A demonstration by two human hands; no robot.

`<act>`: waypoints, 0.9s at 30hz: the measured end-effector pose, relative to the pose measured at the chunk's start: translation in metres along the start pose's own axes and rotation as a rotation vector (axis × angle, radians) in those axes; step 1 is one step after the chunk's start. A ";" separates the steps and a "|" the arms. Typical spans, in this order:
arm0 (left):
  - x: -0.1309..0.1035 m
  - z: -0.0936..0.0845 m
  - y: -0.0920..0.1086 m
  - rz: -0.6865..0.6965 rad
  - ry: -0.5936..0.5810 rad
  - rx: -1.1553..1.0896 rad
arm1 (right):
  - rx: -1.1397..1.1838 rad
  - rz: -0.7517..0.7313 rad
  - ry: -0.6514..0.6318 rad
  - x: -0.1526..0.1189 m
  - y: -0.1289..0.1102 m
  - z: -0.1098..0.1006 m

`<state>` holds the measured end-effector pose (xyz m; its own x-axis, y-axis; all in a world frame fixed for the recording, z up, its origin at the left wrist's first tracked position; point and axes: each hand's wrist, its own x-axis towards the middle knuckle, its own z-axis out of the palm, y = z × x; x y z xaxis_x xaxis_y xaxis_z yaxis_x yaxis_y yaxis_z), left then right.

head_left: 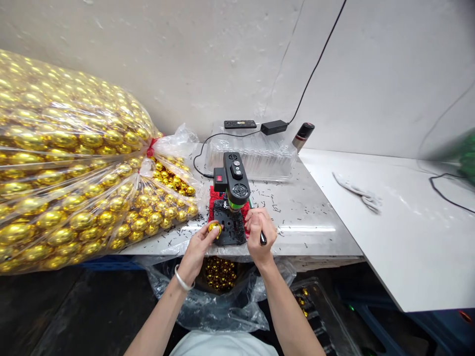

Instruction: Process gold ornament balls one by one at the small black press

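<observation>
A round gold ball (214, 228), showing no long axis, is pinched between thumb and fingers of the left hand (196, 249), the nearer one, at the left edge of the black base (227, 233); the lever handle (263, 239) is enclosed by the right hand's (261, 232) curled fingers, right of the machine head (237, 185).

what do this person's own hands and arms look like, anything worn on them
The left hand and right hand are both ungloved, and no sleeves show along the arms. A white band circles the left wrist; nothing shows on the right one. A pale garment appears at the bottom edge.
</observation>
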<state>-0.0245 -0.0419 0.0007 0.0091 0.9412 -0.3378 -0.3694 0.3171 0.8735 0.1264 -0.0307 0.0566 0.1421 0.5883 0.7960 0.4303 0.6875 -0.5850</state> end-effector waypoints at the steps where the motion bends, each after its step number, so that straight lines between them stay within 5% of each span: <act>1: 0.011 0.004 0.000 0.034 0.026 0.006 | 0.000 -0.005 -0.007 0.000 0.001 0.000; 6: 0.043 0.017 -0.015 0.162 0.056 0.127 | -0.004 -0.035 -0.039 0.002 0.001 -0.003; 12: 0.050 0.014 -0.029 0.432 0.119 0.703 | -0.008 -0.018 -0.052 0.000 -0.001 -0.005; 18: 0.053 0.013 -0.033 0.665 0.092 0.876 | 0.013 -0.009 -0.049 -0.003 0.001 -0.004; 27: 0.050 0.016 -0.029 0.608 0.030 0.807 | 0.009 -0.079 -0.080 -0.023 0.020 -0.002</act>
<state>0.0011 -0.0018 -0.0360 0.0008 0.9696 0.2448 0.4358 -0.2206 0.8726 0.1338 -0.0315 0.0274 0.0364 0.5636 0.8252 0.4293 0.7369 -0.5222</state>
